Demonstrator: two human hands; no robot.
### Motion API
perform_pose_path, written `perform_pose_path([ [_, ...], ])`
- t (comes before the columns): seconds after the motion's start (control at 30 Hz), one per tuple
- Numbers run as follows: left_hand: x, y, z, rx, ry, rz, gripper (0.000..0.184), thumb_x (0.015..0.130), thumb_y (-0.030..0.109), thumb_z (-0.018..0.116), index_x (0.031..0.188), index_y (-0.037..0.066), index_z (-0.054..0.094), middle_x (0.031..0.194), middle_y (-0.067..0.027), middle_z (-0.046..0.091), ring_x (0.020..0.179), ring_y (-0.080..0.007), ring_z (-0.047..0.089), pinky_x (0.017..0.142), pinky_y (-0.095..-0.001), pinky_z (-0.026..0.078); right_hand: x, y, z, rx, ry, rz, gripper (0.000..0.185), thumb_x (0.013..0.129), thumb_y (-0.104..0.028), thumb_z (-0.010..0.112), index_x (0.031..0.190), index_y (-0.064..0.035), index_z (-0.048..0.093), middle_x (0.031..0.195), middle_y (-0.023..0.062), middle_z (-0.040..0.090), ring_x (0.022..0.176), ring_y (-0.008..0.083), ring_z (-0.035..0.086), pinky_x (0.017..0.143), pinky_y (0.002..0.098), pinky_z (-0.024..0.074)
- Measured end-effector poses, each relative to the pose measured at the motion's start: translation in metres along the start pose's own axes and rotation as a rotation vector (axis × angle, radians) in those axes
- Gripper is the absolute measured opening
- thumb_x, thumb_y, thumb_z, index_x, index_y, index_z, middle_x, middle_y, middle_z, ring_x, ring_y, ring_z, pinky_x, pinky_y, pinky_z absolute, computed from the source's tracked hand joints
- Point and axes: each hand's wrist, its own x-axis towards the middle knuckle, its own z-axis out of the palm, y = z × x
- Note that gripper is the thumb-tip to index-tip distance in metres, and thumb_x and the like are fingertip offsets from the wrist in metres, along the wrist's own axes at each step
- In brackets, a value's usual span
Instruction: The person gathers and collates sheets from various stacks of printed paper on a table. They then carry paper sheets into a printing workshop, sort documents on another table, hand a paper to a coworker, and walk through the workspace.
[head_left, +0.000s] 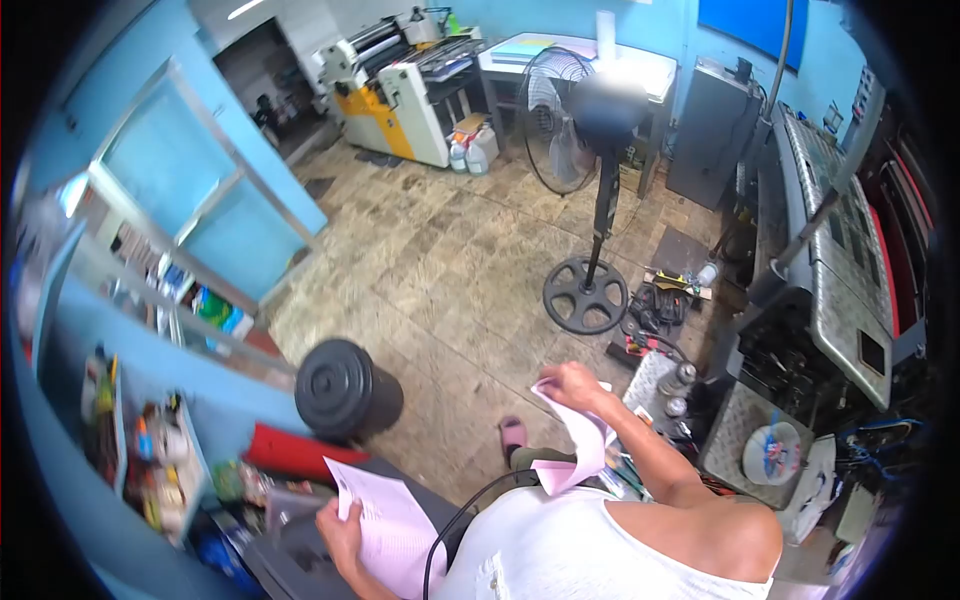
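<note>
Pinching a printed sheet (395, 530) over the grey worktop (278, 565), the left hand (340, 532) is closed, as is the right hand (572, 384) on a curled paper (588, 440), both held apart, neither laid down, with how much is left impossible to tell.

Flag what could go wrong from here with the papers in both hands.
The right hand grips the curled pink paper near its top, so the hanging part may crease or flap. The left hand pinches the pink sheet at one edge; its far side could droop or slip. The standing fan might disturb either paper if it is running, though I cannot tell whether it is.
</note>
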Motion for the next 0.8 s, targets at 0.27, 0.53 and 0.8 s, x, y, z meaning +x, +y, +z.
perform_pose_path([
  [0.27,0.291,0.029,0.033,-0.132,-0.013,-0.086,0.012,0.077,0.004,0.07,0.08,-0.007,0.067,0.069,-0.0123,0.068,0.064,-0.0158,0.06,0.064,-0.0362,0.048,0.293,-0.046,-0.024,0.016,-0.042,-0.195,0.018,0.081,-0.019,0.063,0.093,-0.0073,0.07,0.085,0.0154,0.071,0.082,0.0361,0.068,0.072,0.0476,0.0523],
  [0.53,0.598,0.064,0.146,-0.081,-0.126,0.08,0.014,0.076,0.008,0.075,0.082,-0.004,0.069,0.072,-0.0131,0.068,0.064,-0.0193,0.061,0.066,-0.0374,0.049,0.483,0.06,-0.055,-0.077,0.105,0.094,0.021,0.081,-0.023,0.065,0.095,-0.0093,0.071,0.088,0.0181,0.071,0.085,0.037,0.068,0.077,0.0478,0.0533],
  [0.8,0.919,0.228,0.259,0.088,-0.279,0.306,0.031,0.076,0.015,0.077,0.094,-0.009,0.069,0.08,-0.0181,0.071,0.074,-0.0244,0.067,0.073,-0.0386,0.051,0.603,0.132,-0.108,0.009,0.337,0.485,0.023,0.081,-0.022,0.067,0.097,-0.0063,0.072,0.088,0.0203,0.07,0.085,0.0381,0.068,0.078,0.0464,0.053],
])
